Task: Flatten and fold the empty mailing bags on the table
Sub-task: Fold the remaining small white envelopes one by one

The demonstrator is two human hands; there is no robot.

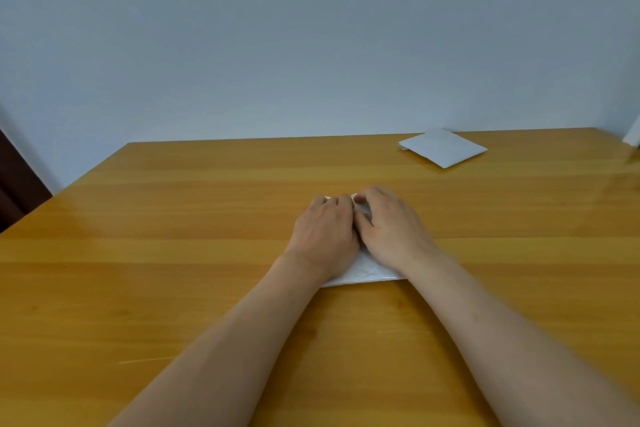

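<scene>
A white mailing bag (363, 272) lies on the wooden table (173, 253) in the middle, mostly hidden under my two hands. My left hand (325, 230) lies palm down on its left part, fingers bent at the bag's far edge. My right hand (389, 224) lies beside it on the right part, its fingertips curled at the same far edge. The two hands touch each other. Only the bag's near edge and a bit of its far edge show. A second white mailing bag (443, 147), folded flat, rests at the far right of the table.
A pale wall stands right behind the table's far edge. A dark doorframe (14, 180) shows at the left. A white object (633, 132) peeks in at the far right edge. Bare wood surrounds the hands on both sides.
</scene>
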